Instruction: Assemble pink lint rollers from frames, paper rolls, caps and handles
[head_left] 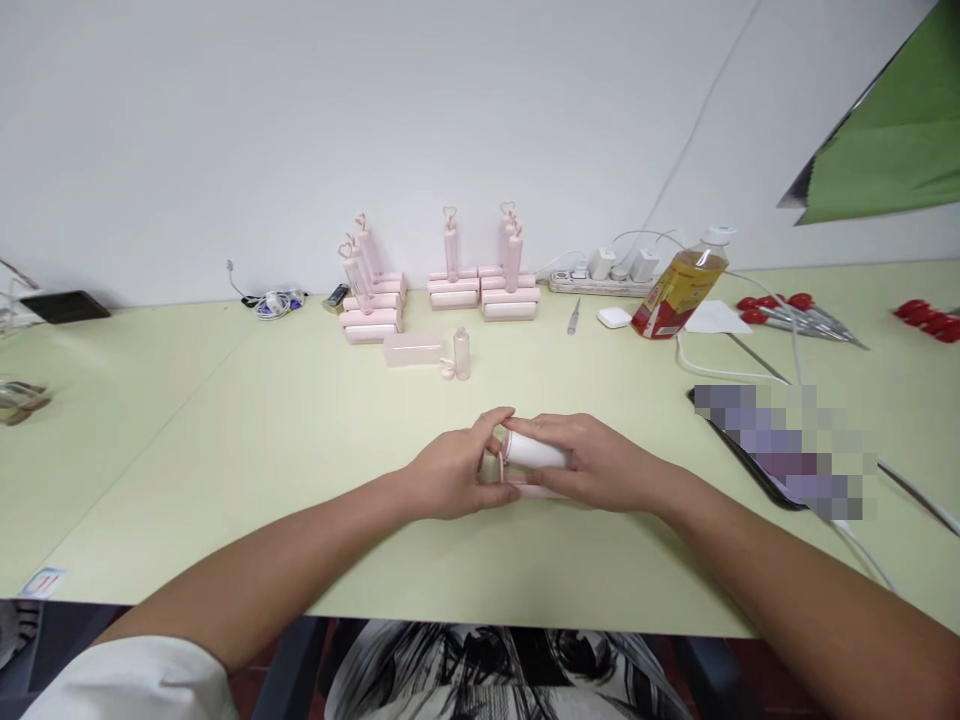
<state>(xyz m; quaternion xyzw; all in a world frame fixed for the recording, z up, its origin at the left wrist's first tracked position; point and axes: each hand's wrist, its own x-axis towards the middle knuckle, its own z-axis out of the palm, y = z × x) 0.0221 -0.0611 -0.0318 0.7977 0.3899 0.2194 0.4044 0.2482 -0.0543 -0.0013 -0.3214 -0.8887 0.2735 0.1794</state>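
Note:
A white roller (537, 452) with a pink frame lies between my two hands near the table's front edge. My right hand (600, 460) wraps over the roller's right part, fingers closed on it. From the left, my left hand (457, 470) holds the end of the pink frame between thumb and fingers. Beyond my hands stand a small clear pink bottle (462, 356) and a pink heart-shaped piece (448, 369), beside a translucent pink cover (414, 350) lying flat.
Several pink rollers (510, 305) with upright handles line the wall. To the right are a drink bottle (679, 290), a power strip (600, 284), a phone (780, 450), red-handled tools (802, 318) and white cables. A dark device (66, 306) lies far left.

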